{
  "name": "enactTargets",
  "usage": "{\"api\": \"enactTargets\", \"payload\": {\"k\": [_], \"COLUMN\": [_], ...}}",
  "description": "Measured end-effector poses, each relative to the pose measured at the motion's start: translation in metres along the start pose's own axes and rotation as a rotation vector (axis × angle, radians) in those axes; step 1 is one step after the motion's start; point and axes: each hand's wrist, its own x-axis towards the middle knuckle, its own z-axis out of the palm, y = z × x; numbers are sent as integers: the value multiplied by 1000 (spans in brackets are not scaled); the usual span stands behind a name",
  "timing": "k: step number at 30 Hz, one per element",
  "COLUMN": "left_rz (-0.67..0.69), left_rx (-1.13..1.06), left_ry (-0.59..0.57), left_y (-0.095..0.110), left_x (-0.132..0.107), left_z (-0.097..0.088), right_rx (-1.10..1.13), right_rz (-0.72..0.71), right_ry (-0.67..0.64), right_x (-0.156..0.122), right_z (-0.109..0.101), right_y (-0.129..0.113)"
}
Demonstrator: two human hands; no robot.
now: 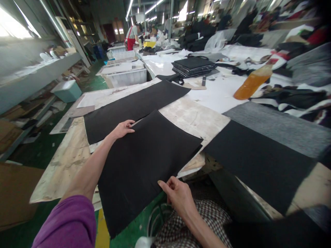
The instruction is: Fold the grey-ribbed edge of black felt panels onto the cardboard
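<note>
A black fabric sheet (147, 158) spans the space between my hands, partly over the table and partly past its front edge. At its left edge my left hand (123, 130) is closed, with the edge between thumb and fingers. My right hand (177, 193) pinches the near edge between thumb and curled fingers. Under the sheet's right corner another dark layer shows. Just beyond my left hand, a second black panel (134, 106) lies flat on a stained pale board (196, 113).
To the right lie another black panel (258, 162) and a grey felt piece (281, 127). An orange liquid bottle (252, 82) stands tilted in view. Farther back are a stack of black pieces (193, 65), a white bin (126, 77) and a person in red (131, 43).
</note>
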Motion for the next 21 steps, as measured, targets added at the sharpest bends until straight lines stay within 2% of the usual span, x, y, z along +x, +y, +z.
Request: {"api": "enactTargets", "payload": {"k": [16,19,21], "left_rz": [19,52,116], "left_rx": [190,267,316], "left_ry": [-15,21,63], "left_y": [8,24,46], "left_x": [2,-11,-12], "left_z": [-1,-5,2], "right_rx": [-12,-4,-9], "right_rz": [9,9,21], "right_ry": [-8,-2,45], "right_x": [2,4,2], "right_z": [-2,-4,-5], "right_y": [0,-2,-4]}}
